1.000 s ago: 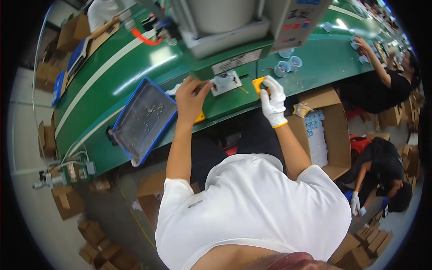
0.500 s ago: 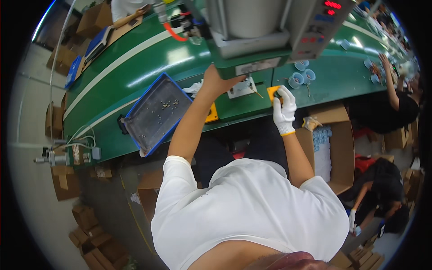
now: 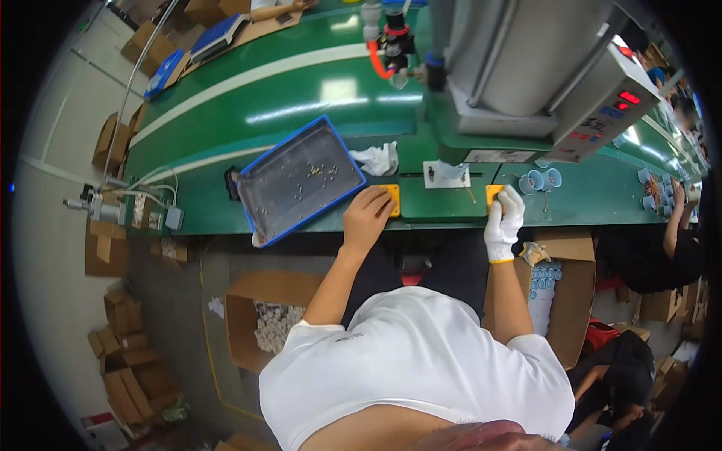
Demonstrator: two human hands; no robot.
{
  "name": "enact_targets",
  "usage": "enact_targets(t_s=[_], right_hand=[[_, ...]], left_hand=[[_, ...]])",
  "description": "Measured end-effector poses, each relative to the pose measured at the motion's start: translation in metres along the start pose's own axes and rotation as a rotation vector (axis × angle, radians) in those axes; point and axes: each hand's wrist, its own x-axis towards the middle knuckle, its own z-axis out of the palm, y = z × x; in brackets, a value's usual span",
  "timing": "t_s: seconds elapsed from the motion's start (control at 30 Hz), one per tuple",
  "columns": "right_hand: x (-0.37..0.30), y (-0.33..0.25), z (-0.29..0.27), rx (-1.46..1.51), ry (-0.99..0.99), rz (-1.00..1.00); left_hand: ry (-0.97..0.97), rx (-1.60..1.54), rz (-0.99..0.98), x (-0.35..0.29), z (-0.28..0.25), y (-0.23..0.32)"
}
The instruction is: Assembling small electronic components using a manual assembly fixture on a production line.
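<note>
My left hand [image 3: 366,219], bare, lies with its fingers stretched over a yellow button box [image 3: 393,200] at the bench's front edge. Over a second yellow box [image 3: 493,194] rests my right hand [image 3: 505,222], in a white glove, its thumb and fingers apart. The fingers hide the tops of both boxes. Between the hands, a white plate [image 3: 432,180] carries a pale blue piece [image 3: 450,173] under a large press [image 3: 505,64]. A thin stick-like piece [image 3: 471,196] pokes out at the plate's near side. Neither hand visibly holds anything.
Left of my hands lies a blue-rimmed tray [image 3: 289,222] with small scattered pieces, beside crumpled white material [image 3: 377,158]. Pale blue cups [image 3: 552,178] stand right. Cardboard boxes [image 3: 575,274] flank my legs. Another person's hand [image 3: 678,195] is at the far right.
My left hand has drawn back from under the press, beside the white plate, to the left yellow box. My right hand stays at its box. The whole view has shifted.
</note>
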Motion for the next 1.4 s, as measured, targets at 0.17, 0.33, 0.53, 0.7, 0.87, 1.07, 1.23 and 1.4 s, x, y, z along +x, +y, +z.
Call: enact_targets(t_s=[0.17, 0.33, 0.53, 0.7, 0.87, 1.07, 1.23, 1.4], right_hand=[[0.036, -0.013, -0.009, -0.170, -0.101, -0.178], [0.026, -0.012, -0.017, -0.004, -0.182, 0.128], [0.000, -0.011, 0.004, 0.201, -0.054, 0.289], [-0.004, 0.000, 0.004, 0.147, -0.016, 0.252], [-0.003, 0.001, 0.002, 0.158, 0.007, 0.217], [0.007, -0.009, -0.003, 0.054, -0.020, 0.151], [0.008, -0.012, -0.008, 0.032, -0.026, 0.171], [0.007, -0.012, -0.008, 0.053, -0.040, 0.171]], left_hand=[[-0.094, 0.194, 0.207, 0.010, -0.010, -0.009], [-0.271, -0.019, 0.081, 0.030, -0.044, -0.016], [-0.141, 0.419, -0.290, 0.050, -0.084, -0.148], [-0.331, 0.591, -0.289, 0.071, -0.092, -0.183], [-0.431, 0.628, -0.268, 0.074, -0.084, -0.192], [-0.310, 0.204, -0.427, 0.084, -0.069, -0.113], [-0.420, -0.108, -0.314, 0.072, -0.019, -0.037], [-0.362, -0.334, -0.142, 0.088, 0.005, 0.015]])
